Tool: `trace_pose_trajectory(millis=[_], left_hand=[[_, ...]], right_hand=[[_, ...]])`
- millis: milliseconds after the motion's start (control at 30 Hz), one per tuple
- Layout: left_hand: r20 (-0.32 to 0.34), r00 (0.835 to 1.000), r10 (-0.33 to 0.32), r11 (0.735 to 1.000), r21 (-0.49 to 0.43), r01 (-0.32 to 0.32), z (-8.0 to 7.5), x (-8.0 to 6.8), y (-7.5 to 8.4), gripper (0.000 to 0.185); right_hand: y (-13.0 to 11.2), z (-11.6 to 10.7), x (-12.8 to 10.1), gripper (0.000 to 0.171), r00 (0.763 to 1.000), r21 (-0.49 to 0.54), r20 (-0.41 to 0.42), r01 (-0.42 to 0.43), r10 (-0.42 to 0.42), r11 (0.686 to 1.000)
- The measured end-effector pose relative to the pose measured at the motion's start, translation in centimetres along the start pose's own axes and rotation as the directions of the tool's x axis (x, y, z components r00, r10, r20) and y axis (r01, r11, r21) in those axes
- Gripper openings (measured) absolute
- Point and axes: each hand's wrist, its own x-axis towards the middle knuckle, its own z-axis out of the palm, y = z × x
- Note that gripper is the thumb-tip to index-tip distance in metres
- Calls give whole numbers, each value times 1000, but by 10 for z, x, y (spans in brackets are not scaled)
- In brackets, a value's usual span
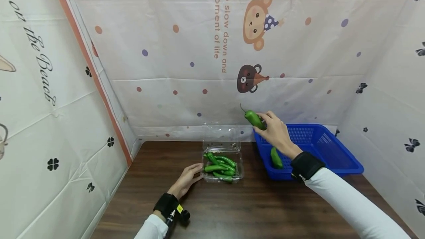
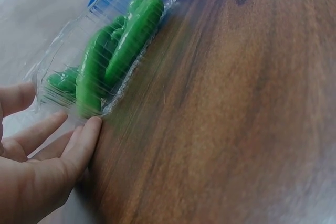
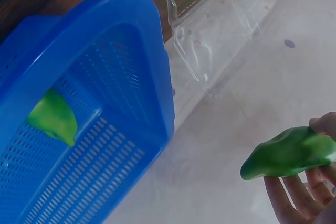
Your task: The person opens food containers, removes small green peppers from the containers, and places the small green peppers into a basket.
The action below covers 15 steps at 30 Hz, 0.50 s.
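My right hand (image 1: 276, 131) holds a green pepper (image 1: 255, 119) between thumb and fingers, raised above the left rim of the blue basket (image 1: 345, 158). In the right wrist view the pepper (image 3: 289, 153) lies across the fingertips. Another green pepper (image 1: 276, 159) rests inside the basket, near its left wall. My left hand (image 1: 186, 180) has its fingers extended, with the fingertips at the left side of a clear plastic box (image 1: 241, 170). Several long green peppers (image 2: 134, 40) lie in that box, and its hinged lid (image 1: 220, 135) stands raised at the back.
Both the box and the basket stand on a dark wooden table (image 1: 212, 209), the basket to the right. A white printed cloth (image 1: 179, 58) hangs behind the table, with more cloth along both sides.
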Motion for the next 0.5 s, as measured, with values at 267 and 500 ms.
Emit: trace_pose_trajectory(millis=[267, 500], left_hand=[[-13, 1000, -8, 1000, 8, 8, 1, -3, 5, 56], [-7, 1000, -2, 1000, 9, 2, 2, -2, 2, 56]], right_hand=[[6, -9, 2, 49, 1000, -8, -13, -15, 14, 1000], [9, -13, -1, 50, 999, -6, -39, 0, 0, 1000]])
